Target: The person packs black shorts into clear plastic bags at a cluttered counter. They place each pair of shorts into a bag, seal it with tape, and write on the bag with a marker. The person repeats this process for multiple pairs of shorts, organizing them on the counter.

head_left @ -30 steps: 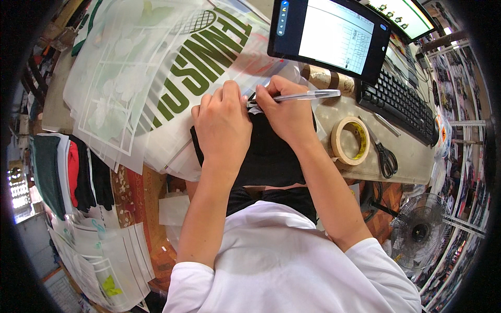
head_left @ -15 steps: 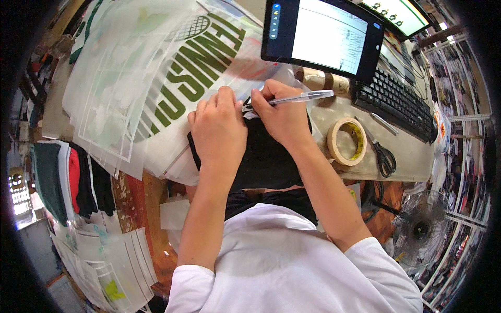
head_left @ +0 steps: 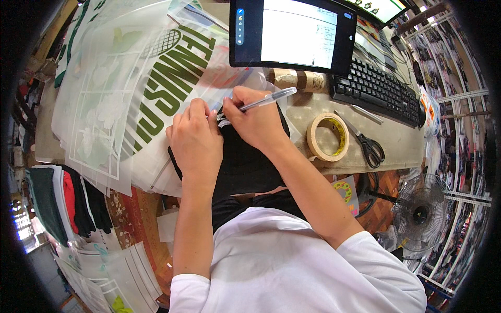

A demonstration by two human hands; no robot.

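A piece of black cloth (head_left: 248, 164) lies at the table's near edge, in front of my body. My right hand (head_left: 257, 122) is closed around a pen with a clear barrel (head_left: 274, 97), whose clear end points up to the right. Its fingertips are down at the cloth's upper edge, by a small white patch (head_left: 223, 123). My left hand (head_left: 196, 141) rests on the cloth's left part, fingers curled and thumb tip close to the right hand's fingers. It seems to pinch the cloth's edge; the fingertips are hidden.
Translucent sheets with green lettering (head_left: 172, 88) cover the left of the table. A tablet (head_left: 297, 34) and cardboard roll (head_left: 298, 80) stand beyond my hands. To the right are masking tape (head_left: 313, 138), scissors (head_left: 371, 151), a keyboard (head_left: 376, 91) and, lower, a fan (head_left: 420, 214).
My view has shifted, so table, tablet and hands sit further left in the picture. Both hands stay at the cloth's upper edge, and the pen is still in the right one, slightly more tilted.
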